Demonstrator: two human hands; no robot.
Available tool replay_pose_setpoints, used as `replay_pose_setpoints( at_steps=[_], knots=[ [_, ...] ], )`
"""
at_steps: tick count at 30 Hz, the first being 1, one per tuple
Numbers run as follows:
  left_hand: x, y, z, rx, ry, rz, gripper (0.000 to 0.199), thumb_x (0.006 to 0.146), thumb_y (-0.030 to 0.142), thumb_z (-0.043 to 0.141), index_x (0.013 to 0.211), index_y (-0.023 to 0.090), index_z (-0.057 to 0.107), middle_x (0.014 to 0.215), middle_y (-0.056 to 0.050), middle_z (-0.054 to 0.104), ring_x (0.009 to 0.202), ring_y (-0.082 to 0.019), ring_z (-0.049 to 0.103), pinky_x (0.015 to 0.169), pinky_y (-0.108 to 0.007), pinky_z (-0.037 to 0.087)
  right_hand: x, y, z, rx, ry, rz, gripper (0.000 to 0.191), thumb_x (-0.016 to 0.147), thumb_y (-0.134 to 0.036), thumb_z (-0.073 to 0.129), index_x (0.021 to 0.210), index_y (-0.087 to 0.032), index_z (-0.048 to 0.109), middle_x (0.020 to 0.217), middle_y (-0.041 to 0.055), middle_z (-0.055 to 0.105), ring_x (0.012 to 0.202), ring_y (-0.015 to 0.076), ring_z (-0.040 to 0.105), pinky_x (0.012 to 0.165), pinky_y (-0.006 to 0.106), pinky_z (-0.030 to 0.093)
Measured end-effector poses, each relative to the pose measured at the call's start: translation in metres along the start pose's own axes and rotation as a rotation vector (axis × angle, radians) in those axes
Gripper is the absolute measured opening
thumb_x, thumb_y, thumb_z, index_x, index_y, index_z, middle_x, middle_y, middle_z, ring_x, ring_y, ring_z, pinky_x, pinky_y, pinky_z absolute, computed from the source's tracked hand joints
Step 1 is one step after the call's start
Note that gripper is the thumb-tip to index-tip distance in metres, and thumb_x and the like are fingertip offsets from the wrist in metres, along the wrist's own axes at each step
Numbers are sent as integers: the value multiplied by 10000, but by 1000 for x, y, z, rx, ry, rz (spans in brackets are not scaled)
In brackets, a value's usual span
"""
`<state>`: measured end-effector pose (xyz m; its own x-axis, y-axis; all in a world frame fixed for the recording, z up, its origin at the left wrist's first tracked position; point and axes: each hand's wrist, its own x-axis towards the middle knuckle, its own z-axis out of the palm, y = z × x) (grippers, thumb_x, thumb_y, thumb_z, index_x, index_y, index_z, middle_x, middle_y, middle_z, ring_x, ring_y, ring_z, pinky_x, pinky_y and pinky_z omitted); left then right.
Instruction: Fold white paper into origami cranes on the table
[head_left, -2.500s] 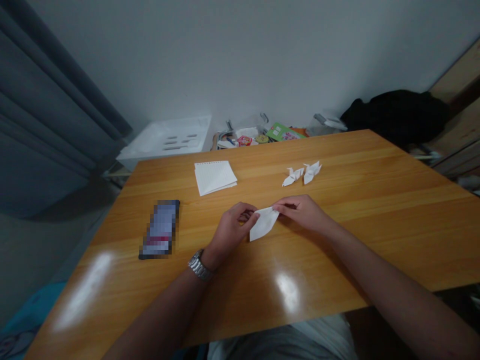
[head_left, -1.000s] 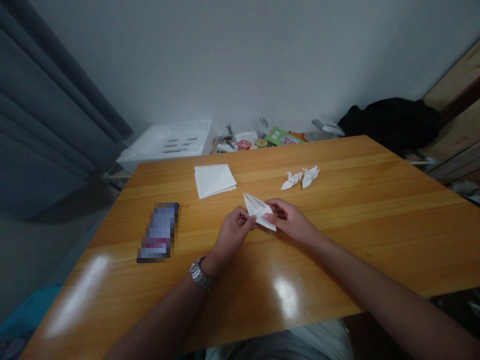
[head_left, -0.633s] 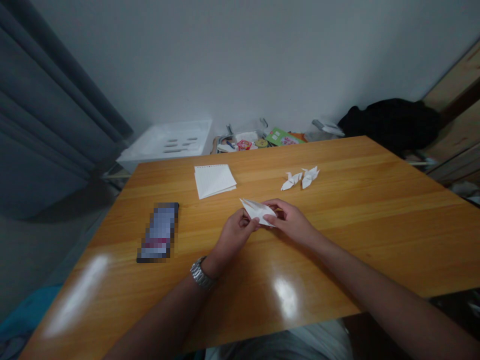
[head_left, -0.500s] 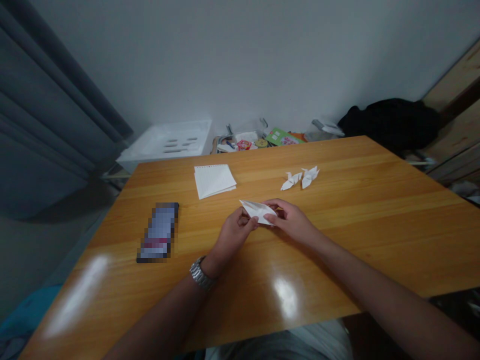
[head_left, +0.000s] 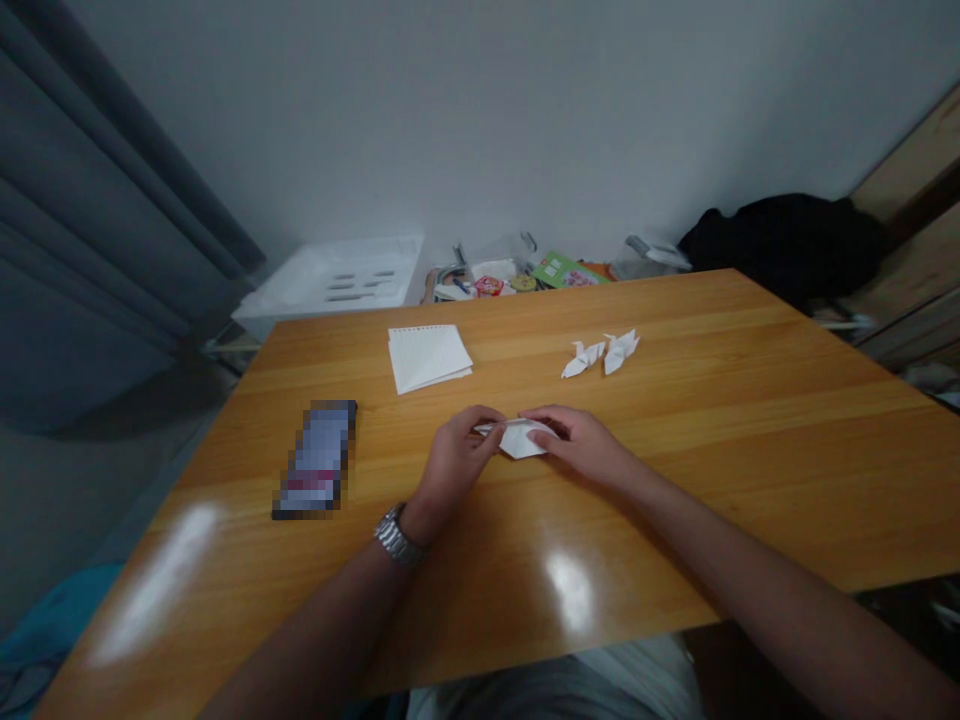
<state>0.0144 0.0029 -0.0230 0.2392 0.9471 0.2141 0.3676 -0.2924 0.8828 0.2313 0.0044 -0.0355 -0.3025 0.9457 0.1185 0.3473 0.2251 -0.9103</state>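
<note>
A partly folded piece of white paper [head_left: 523, 440] is held between both hands just above the middle of the table. My left hand [head_left: 459, 455] pinches its left end between thumb and fingers; a metal watch [head_left: 399, 537] is on that wrist. On the right side, my right hand [head_left: 581, 443] grips the paper, thumb in front and fingers behind. Beyond my right hand stand two folded white paper cranes [head_left: 583, 360], side by side. Part of the folded paper is hidden by my fingers.
Square sheets of white paper [head_left: 429, 358] lie stacked at the back of the wooden table [head_left: 750, 430]. A phone [head_left: 316, 460], its screen blurred, rests at the left. Behind the table are a white tray [head_left: 337, 280], small clutter and a black cloth bundle [head_left: 787, 245].
The paper's pointed upper-left end has come down, and the paper now looks flatter along its top. My left fingers have shifted up to its upper left edge. The right hand has barely moved.
</note>
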Motion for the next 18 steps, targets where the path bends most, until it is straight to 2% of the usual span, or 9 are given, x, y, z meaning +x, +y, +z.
replay_pose_setpoints(
  at_steps=[11,15,18],
  knots=[
    [-1,0,4,53,12,-3,79,880,241,635,920,178,663,855,-15,722,761,-148,682,671,-221,534,0,-9,-2,-121,79,-37,197,909,-257,596,1043,-207,732,1038,68,753,950,226,686,861,354,511],
    [-2,2,5,106,11,24,61,879,209,629,925,183,661,864,-10,722,780,-147,679,692,-221,529,-1,-12,-1,-175,102,-73,171,918,-238,592,1005,-202,735,990,63,753,915,215,683,833,339,503],
    [-2,1,5,128,-36,44,115,890,197,619,990,193,674,914,-12,733,818,-153,686,737,-236,533,-1,-13,1,-218,86,-112,169,930,-214,582,995,-195,737,970,64,749,906,205,678,825,325,494]
  ],
)
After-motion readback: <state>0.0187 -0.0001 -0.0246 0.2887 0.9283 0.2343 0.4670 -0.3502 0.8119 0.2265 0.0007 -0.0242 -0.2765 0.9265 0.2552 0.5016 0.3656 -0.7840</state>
